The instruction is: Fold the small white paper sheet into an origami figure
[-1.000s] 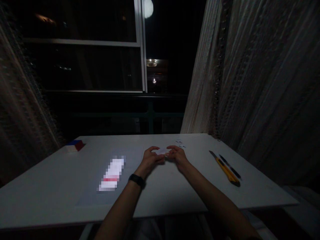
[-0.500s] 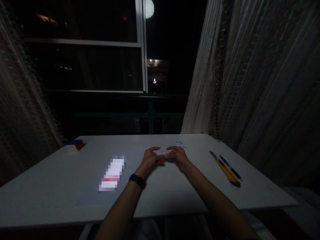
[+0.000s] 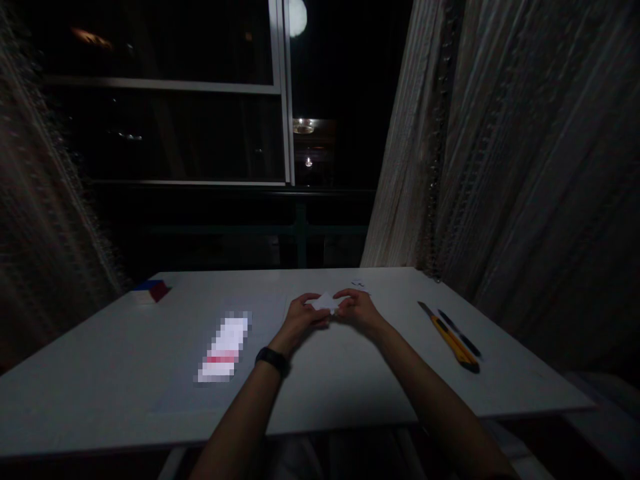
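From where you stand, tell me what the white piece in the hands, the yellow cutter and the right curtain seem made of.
White piece: probably matte paper, thin with a pointed top; card is possible.
Yellow cutter: likely smooth plastic, yellow with a dark end; greyish blade probably metal.
Right curtain: fabric, seemingly matte, hanging in folds.

The left grip (image 3: 301,316) partly hides the white piece (image 3: 325,302).
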`<state>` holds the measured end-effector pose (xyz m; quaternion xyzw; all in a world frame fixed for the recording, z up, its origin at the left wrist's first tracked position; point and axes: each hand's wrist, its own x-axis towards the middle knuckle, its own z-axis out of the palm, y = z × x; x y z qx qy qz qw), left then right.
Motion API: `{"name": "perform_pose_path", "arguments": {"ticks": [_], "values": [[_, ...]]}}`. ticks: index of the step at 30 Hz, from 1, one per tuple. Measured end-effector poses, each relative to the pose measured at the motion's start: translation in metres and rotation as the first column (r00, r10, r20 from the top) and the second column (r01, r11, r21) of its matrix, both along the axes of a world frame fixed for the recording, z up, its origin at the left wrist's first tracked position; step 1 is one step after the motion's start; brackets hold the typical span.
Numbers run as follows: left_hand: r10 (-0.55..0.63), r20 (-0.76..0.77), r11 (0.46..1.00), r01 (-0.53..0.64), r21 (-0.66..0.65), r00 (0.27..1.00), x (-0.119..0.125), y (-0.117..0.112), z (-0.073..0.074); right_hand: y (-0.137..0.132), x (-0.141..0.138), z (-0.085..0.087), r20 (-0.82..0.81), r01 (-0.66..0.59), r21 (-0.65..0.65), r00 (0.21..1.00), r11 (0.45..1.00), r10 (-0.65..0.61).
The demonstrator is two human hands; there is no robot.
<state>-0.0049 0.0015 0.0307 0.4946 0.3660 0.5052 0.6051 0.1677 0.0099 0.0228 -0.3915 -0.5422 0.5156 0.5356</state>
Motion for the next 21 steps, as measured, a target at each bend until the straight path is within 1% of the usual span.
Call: {"name": "perform_pose_path", "arguments": {"ticks": [3, 12, 16, 21], "values": [[-0.021, 0.002, 0.999, 0.021, -0.033, 1.0, -0.0007, -0.0002, -0.0002, 0.0004, 0.0001, -0.0011, 0.008, -0.027, -0.001, 1.0, 1.0, 0.027], [0.022, -0.049, 0.996, -0.027, -0.09, 0.999, -0.0001, -0.0013, 0.005, -0.0022, 0.0045, 0.0034, 0.084, -0.135, -0.026, 0.987, 0.99, 0.137], [0.027, -0.054, 0.992, -0.034, -0.119, 0.998, 0.0012, 0.0, 0.005, -0.0018, 0.0036, 0.0041, 0.112, -0.112, 0.001, 0.987, 0.994, 0.111], [0.035, -0.063, 0.994, -0.041, -0.103, 0.997, 0.0007, -0.0019, 0.0052, -0.0019, -0.0013, 0.0019, 0.122, -0.069, 0.053, 0.991, 0.996, 0.063]]}}
